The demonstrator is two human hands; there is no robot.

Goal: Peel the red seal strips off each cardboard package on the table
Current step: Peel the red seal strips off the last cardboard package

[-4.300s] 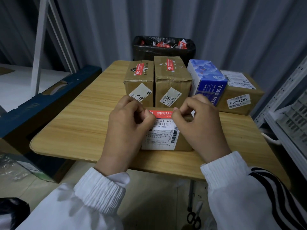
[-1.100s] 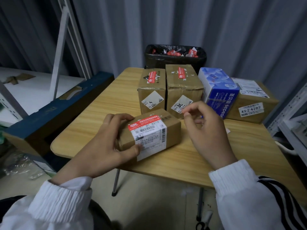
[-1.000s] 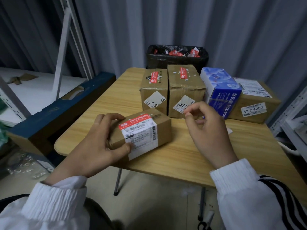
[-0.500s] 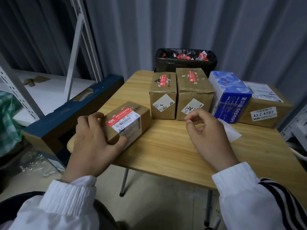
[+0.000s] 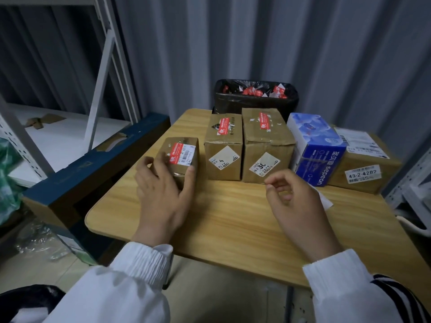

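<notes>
Cardboard package (image 5: pixel 186 157), red seal strip (image 5: pixel 175 153) on top, sits at the left edge of the counter (image 5: pixel 233 217), clasped by the left grip (image 5: pixel 163 197), while the right grip (image 5: pixel 296 203) hovers loosely curled, empty.

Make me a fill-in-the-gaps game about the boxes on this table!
1. The left hand holds the small box, which has a ___ seal strip on top.
2. In all, ___ such strips show on the boxes.
3. The bin behind the table has a ___ liner.
4. The tissue pack is coloured ___.

Missing words: red; three; black; blue.
</notes>
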